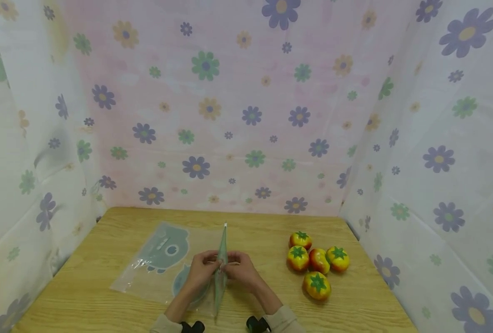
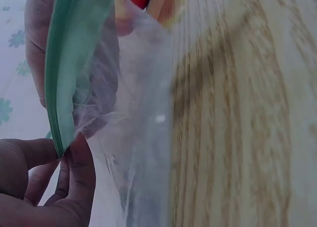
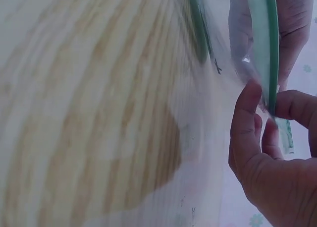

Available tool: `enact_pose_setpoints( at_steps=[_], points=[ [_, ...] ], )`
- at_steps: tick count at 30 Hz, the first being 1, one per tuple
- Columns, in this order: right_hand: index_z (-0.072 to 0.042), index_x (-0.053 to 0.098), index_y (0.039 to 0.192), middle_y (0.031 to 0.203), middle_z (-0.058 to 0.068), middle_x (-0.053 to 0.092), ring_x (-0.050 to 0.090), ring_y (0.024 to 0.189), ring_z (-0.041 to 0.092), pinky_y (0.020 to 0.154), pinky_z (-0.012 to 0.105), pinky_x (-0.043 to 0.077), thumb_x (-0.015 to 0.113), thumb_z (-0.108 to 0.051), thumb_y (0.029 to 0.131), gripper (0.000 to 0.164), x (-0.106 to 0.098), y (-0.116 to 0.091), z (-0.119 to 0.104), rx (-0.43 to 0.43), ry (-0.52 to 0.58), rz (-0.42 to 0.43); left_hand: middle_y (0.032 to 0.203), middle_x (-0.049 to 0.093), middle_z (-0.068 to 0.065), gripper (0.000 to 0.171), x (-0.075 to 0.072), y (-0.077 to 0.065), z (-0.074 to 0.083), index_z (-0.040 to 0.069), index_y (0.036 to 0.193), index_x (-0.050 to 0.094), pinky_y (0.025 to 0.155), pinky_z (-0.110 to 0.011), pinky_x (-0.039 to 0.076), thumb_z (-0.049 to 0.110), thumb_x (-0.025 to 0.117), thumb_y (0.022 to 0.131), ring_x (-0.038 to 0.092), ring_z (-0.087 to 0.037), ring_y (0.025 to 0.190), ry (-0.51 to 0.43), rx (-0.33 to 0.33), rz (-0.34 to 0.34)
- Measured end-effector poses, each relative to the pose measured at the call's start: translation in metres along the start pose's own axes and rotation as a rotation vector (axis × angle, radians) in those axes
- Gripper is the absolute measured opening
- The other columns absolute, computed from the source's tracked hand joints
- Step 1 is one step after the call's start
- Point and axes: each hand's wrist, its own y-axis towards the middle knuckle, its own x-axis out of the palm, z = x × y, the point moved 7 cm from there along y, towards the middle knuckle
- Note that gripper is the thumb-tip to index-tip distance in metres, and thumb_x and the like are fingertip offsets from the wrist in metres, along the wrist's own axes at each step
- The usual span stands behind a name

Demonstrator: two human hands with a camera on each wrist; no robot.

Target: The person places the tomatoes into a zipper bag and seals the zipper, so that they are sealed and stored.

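Left hand [image 1: 201,272] and right hand [image 1: 243,269] are close together above a wooden table [image 1: 367,305], printed clear plastic [image 1: 159,252] lying flat at its left. Both pinch the green edge [image 2: 49,83] of a bag [image 1: 219,289] held upright between them. Well to the right sit five red-and-yellow fruits [image 1: 319,262], grouped closely.

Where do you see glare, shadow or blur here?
Head view: white glints on the flat bag; left wrist view: a bright spot on the held bag, a soft diagonal shadow across the table; right wrist view: the wood grain looks blurry.
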Motion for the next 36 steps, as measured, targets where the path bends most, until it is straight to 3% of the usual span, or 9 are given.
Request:
enact_pose_setpoints(
  at_steps=[4, 11, 19, 23, 28, 36],
  points=[
    [0.014, 0.054, 0.127, 0.111, 0.019, 0.061, 0.068, 0.088, 0.016, 0.076, 0.035, 0.063, 0.065, 0.001, 0.096, 0.036, -0.001, 0.0, -0.001, -0.002, -0.011, 0.012, 0.103, 0.071, -0.023, 0.029, 0.0, 0.0, 0.003, -0.012, 0.123, 0.065, 0.068, -0.025, 0.058, 0.001, 0.066, 0.097, 0.071, -0.026, 0.088, 0.003, 0.014, -0.019],
    [0.013, 0.054, 0.128, 0.112, 0.02, 0.065, 0.068, 0.088, 0.017, 0.071, 0.033, 0.062, 0.063, 0.005, 0.095, 0.035, -0.005, 0.003, 0.002, 0.0, -0.036, 0.02, 0.101, 0.072, -0.022, 0.027, -0.003, 0.002, 0.005, -0.013, 0.118, 0.067, 0.066, -0.022, 0.056, 0.002, 0.066, 0.096, 0.068, -0.019, 0.083, 0.027, 0.023, -0.003],
    [0.011, 0.056, 0.13, 0.112, 0.018, 0.066, 0.068, 0.09, 0.017, 0.072, 0.03, 0.061, 0.064, -0.001, 0.096, 0.036, -0.004, 0.003, -0.003, -0.021, -0.027, 0.012, 0.094, 0.075, -0.02, 0.027, -0.001, 0.007, 0.007, -0.013, 0.114, 0.069, 0.065, -0.022, 0.057, 0.01, 0.065, 0.1, 0.066, -0.01, 0.074, 0.001, 0.032, -0.04],
    [0.012, 0.054, 0.131, 0.111, 0.02, 0.066, 0.067, 0.089, 0.018, 0.07, 0.029, 0.06, 0.058, 0.002, 0.096, 0.037, -0.005, 0.001, -0.006, -0.038, -0.023, 0.008, 0.088, 0.072, -0.016, 0.027, 0.0, 0.007, 0.01, -0.013, 0.113, 0.069, 0.061, -0.022, 0.054, 0.011, 0.063, 0.101, 0.062, -0.01, 0.07, -0.006, 0.021, -0.045],
    [0.011, 0.054, 0.13, 0.111, 0.021, 0.063, 0.065, 0.087, 0.016, 0.071, 0.027, 0.059, 0.054, 0.007, 0.094, 0.036, -0.007, 0.0, -0.009, -0.043, -0.016, 0.021, 0.079, 0.067, -0.012, 0.023, -0.003, 0.005, 0.014, -0.011, 0.111, 0.071, 0.059, -0.023, 0.051, 0.008, 0.062, 0.101, 0.059, -0.012, 0.067, 0.018, -0.006, -0.001],
    [0.012, 0.055, 0.129, 0.108, 0.019, 0.062, 0.063, 0.082, 0.015, 0.07, 0.025, 0.06, 0.054, 0.01, 0.093, 0.036, -0.011, 0.001, -0.013, -0.051, -0.031, 0.046, 0.089, 0.071, -0.017, 0.017, -0.01, 0.004, 0.02, -0.009, 0.104, 0.073, 0.061, -0.022, 0.054, 0.005, 0.063, 0.1, 0.065, -0.014, 0.072, 0.041, 0.02, 0.086]
  ],
)
